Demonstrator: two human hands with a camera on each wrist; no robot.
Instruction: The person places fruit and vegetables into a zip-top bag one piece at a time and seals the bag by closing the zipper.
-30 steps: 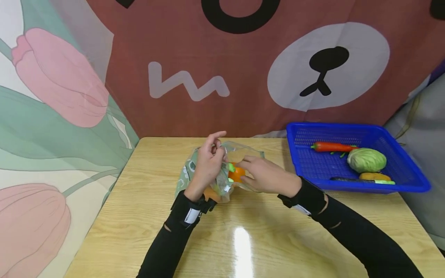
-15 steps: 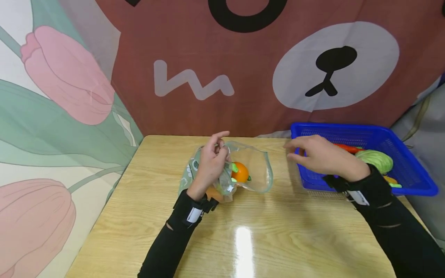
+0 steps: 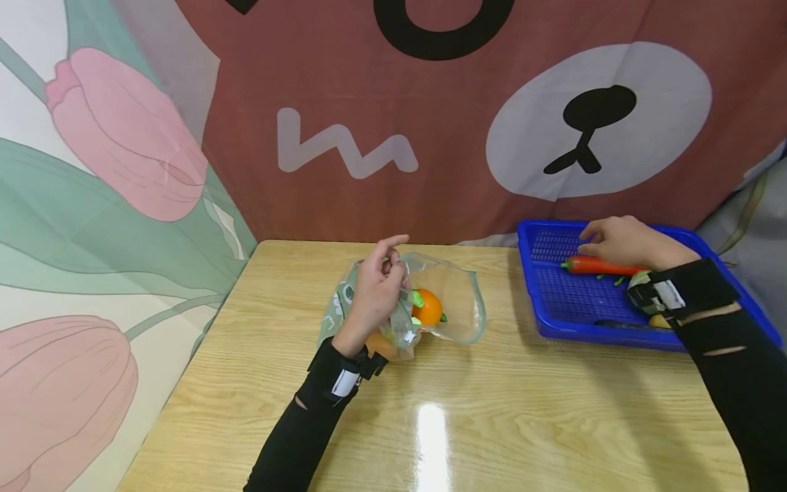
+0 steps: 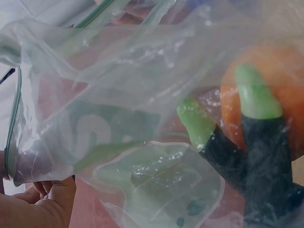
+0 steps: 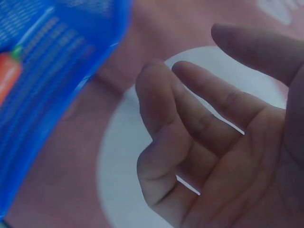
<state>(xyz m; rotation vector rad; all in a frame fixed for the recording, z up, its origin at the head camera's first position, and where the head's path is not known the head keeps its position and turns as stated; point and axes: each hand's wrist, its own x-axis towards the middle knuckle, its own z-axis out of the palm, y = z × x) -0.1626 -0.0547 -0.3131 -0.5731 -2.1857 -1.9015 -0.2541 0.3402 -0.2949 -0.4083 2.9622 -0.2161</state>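
My left hand (image 3: 378,283) pinches the rim of a clear zip bag (image 3: 464,290) with a green patterned side, lying on the table with its mouth towards the right. Inside it shows an orange fruit (image 3: 430,309) with a small green leaf. The left wrist view also shows dark long vegetables (image 4: 266,156) with light green ends through the plastic. My right hand (image 3: 633,242) hovers over the blue basket, fingers loosely bent and nothing between them. Just below it lies a long red-orange vegetable (image 3: 593,266) with a green tip.
The blue basket (image 3: 536,311) stands at the table's right back. In it lie a green cabbage, mostly hidden by my right wrist, a dark long vegetable (image 3: 621,324) and a yellow item (image 3: 659,321). A printed cloth (image 3: 344,212) hangs behind the wooden table (image 3: 246,410).
My right hand has left the bag's mouth and moved right, over the blue basket. The orange fruit stays in the bag, and my left hand keeps its hold on the rim.
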